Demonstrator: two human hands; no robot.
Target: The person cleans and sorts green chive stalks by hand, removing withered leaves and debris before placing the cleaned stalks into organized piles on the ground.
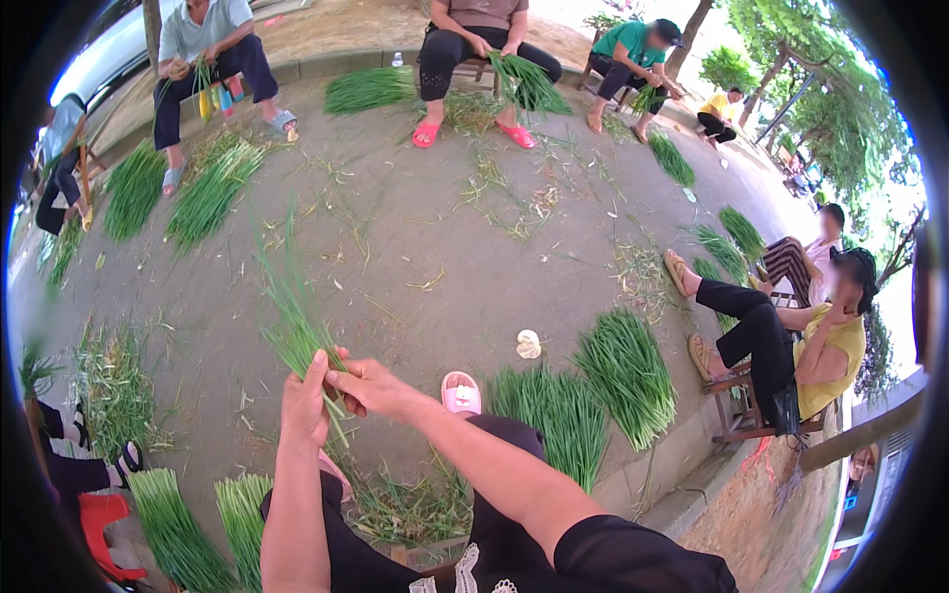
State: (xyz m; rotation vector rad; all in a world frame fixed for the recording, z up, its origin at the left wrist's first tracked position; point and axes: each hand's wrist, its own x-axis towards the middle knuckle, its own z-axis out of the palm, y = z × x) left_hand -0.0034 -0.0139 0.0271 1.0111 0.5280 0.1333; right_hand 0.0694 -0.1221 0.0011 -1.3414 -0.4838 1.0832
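Observation:
In front of my knees my left hand (304, 400) is closed round a small, loose bunch of green chives (295, 321). The leaves fan up and away, slightly blurred at the tips, and a few pale stalk ends hang below the fist. Against it, my right hand (371, 385) has its fingers pinched together on the stalks, touching the left thumb. Which stalks the right fingers grip is partly hidden. Below my hands, a heap of loose trimmings (410, 504) lies between my feet. Two neat chive piles (554, 420) (628, 376) lie just right of my pink slipper (463, 393).
More chive bundles (178, 524) lie at the lower left, near a red plastic stool (104, 539). A crumpled pale object (529, 344) sits on the pavement (445, 287). Several people sit around on low chairs, one in a yellow top (830, 361) at right. Scattered trimmings (114, 381) lie left.

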